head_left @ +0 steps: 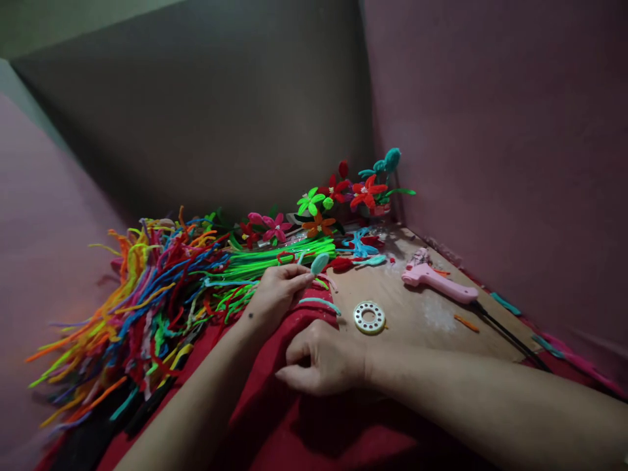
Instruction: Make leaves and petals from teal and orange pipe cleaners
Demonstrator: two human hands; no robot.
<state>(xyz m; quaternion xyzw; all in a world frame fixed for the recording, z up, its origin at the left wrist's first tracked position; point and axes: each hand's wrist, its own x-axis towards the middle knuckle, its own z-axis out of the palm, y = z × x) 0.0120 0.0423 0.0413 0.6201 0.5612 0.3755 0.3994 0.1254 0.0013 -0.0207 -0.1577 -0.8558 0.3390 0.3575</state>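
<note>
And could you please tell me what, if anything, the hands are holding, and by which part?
The left hand pinches a pale teal petal-shaped pipe-cleaner piece by its lower end; nothing shows in the curled right hand.

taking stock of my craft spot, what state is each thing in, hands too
left hand, pinching the teal petal
teal petal, held up, looped closed
right hand, loosely curled, nothing seen in it
glue gun, lying down; on or off unclear
spool, lying flat
green stems, laid side by side
colored stems, heaped loose
orange flower, petals spread
</note>
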